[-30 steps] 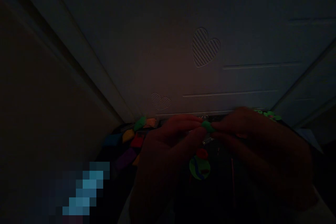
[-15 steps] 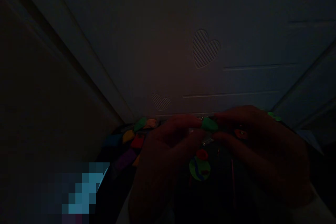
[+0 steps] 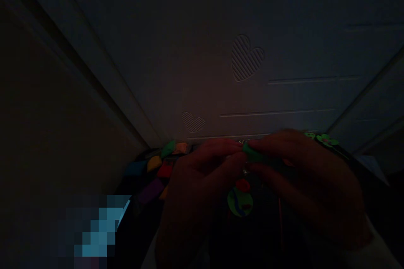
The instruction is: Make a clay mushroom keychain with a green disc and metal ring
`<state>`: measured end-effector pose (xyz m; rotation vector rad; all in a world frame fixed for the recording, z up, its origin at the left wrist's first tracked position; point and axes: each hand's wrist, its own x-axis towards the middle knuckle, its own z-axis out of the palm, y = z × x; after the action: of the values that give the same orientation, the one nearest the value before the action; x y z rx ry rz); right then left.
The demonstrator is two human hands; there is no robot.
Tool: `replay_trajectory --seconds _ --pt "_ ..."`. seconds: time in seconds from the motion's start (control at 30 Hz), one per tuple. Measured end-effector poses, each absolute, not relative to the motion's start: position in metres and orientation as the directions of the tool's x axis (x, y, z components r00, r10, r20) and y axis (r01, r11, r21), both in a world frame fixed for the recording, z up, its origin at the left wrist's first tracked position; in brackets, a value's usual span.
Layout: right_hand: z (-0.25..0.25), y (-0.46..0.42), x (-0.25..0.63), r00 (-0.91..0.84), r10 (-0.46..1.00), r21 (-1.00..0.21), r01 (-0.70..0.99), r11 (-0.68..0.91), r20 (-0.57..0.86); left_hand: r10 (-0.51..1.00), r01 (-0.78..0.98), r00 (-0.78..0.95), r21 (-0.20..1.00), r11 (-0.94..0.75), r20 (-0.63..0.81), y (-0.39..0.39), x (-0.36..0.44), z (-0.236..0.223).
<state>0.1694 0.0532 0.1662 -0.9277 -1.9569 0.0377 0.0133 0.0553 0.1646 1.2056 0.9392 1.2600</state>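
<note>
In dim light, a lump of green modelling clay (image 3: 252, 154) is pinched between my two hands above the dark table. My left hand (image 3: 202, 176) grips its left end between thumb and fingertips. Over its right side close the thumb and fingers of my right hand (image 3: 309, 180), hiding part of the lump. Just below the hands lies a flat light-green disc (image 3: 233, 205) with a blue wavy strip and a dark reddish piece on it. A red ring-like piece (image 3: 243, 185) touches its top edge.
Several coloured clay blocks lie left, including a purple block (image 3: 150, 190), a red block (image 3: 165, 170) and a yellow block (image 3: 154, 164). Green flower shapes (image 3: 327, 139) sit at the back right. A thin pinkish stick (image 3: 280, 222) lies near my right wrist. Behind stands a panel (image 3: 205, 71) with embossed hearts.
My right hand has shifted left and closed further over the green clay, covering more of it. The flower shapes at the back right now show more fully.
</note>
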Motion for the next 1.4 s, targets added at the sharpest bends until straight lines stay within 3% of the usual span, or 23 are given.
replay_trajectory --seconds 0.23,0.43,0.6,0.73,0.87,1.0,1.17,1.4 --pt "0.165 0.054 0.170 -0.286 0.618 -0.373 0.590 0.716 0.733 0.982 -0.197 0.131 0.974 -0.109 0.137 0.057 0.015 0.162" --pt "0.164 0.054 0.169 -0.241 0.619 -0.385 0.602 0.699 0.747 0.984 -0.214 0.162 0.976 -0.033 0.069 0.057 0.013 0.161" --pt "0.164 0.053 0.172 -0.207 0.661 -0.466 0.561 0.684 0.721 0.990 -0.285 0.100 0.956 -0.066 0.098 0.059 0.014 0.158" --pt "0.165 0.053 0.176 -0.177 0.712 -0.588 0.449 0.673 0.679 0.983 -0.254 0.123 0.961 -0.105 0.140 0.056 0.013 0.159" --pt "0.166 0.056 0.178 -0.173 0.776 -0.716 0.307 0.627 0.606 0.981 -0.188 0.173 0.980 -0.059 0.092 0.054 0.015 0.162" --pt "0.164 0.058 0.176 -0.191 0.809 -0.788 0.188 0.586 0.556 0.988 -0.278 0.147 0.961 -0.001 0.043 0.053 0.019 0.162" --pt "0.161 0.062 0.176 -0.223 0.851 -0.867 0.048 0.497 0.475 0.979 -0.289 0.144 0.953 -0.094 0.141 0.049 0.020 0.161" --pt "0.162 0.061 0.176 -0.291 0.857 -0.901 -0.041 0.432 0.425 0.962 -0.116 0.071 0.960 -0.254 0.264 0.041 0.020 0.170"
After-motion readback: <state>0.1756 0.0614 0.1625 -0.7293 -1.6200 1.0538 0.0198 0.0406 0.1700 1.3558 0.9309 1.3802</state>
